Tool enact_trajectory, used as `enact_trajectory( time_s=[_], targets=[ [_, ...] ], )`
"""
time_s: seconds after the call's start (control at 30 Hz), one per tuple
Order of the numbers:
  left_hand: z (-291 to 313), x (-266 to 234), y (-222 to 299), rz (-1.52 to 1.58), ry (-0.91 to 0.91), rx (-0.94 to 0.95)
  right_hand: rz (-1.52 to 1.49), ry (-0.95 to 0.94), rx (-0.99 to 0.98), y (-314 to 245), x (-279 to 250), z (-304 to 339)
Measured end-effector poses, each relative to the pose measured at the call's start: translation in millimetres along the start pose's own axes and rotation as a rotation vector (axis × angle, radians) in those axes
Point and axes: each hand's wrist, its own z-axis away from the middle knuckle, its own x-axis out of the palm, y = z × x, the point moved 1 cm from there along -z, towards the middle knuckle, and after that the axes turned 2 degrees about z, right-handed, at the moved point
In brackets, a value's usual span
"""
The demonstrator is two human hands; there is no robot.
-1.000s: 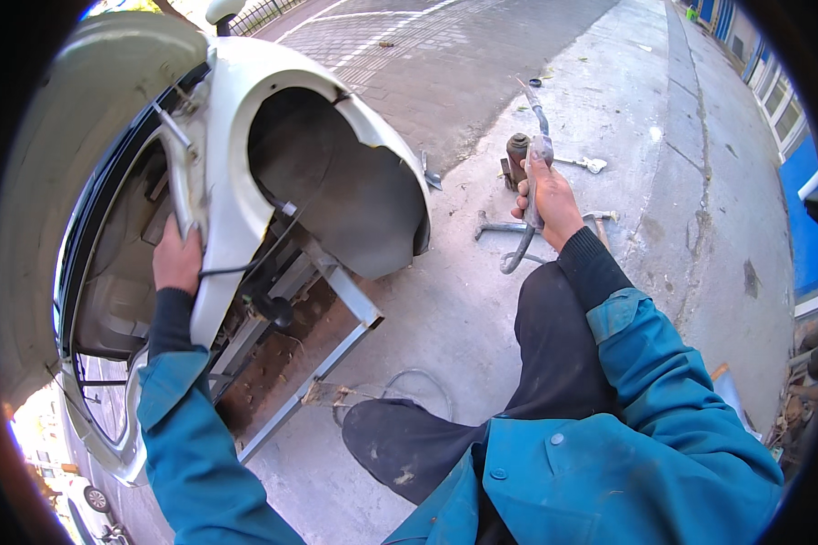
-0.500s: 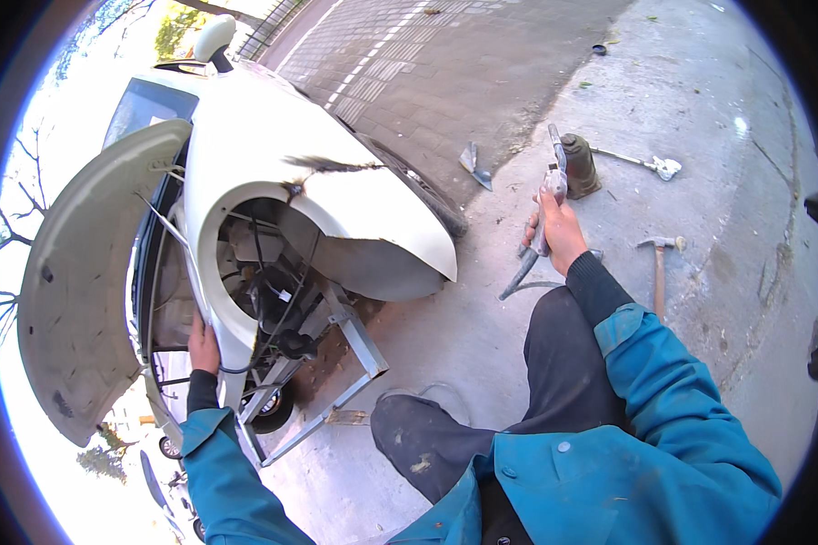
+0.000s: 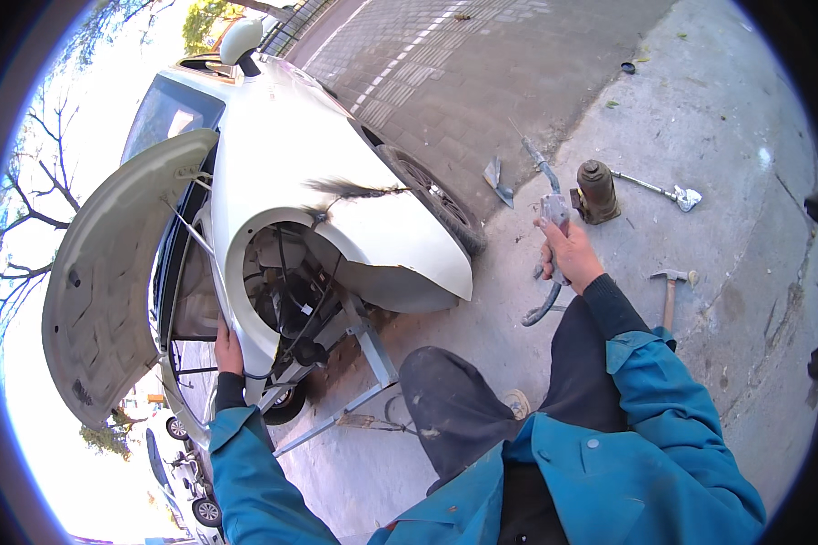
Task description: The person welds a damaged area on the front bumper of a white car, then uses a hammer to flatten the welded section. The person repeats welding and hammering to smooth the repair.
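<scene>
On my feed: right hand [image 3: 571, 254] has fingers wrapped round the handle of a grey torch-like tool [image 3: 554, 209], held over the concrete [image 3: 736, 191], neck angled up-left in view. Bottle jack [image 3: 596, 193] just right of it, hammer [image 3: 671, 295] nearer me. Left hand [image 3: 228, 352] on white car's [image 3: 391, 232] front edge, by open hood [image 3: 109, 282]; gripping or only resting, can't tell.

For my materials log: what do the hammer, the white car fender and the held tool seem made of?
Hammer: dull grey head, probably steel; brown matte handle, likely wood by its colour.
White fender: smooth paint, likely over sheet metal, given its thin edge.
Held tool: scuffed grey body, perhaps plastic or metal; too small to tell.
</scene>
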Motion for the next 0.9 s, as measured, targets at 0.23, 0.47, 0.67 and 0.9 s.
enact_trajectory(
  time_s=[0.23,0.47,0.67,0.9],
  targets=[
    [7,-6,45,0.098,0.083,-0.066,-0.058,0.232,-0.066,-9,-18,-5],
    [17,-5,62,0.019,0.249,-0.167,0.38,0.123,-0.096,-69,4,-16],
    [59,-22,169,-0.317,1.136,0.22,0.799,0.051,-0.151,-154,66,-44],
    [87,173,338,1.02,0.39,-0.023,1.034,-0.039,-0.267,-138,101,-53]
  ],
)
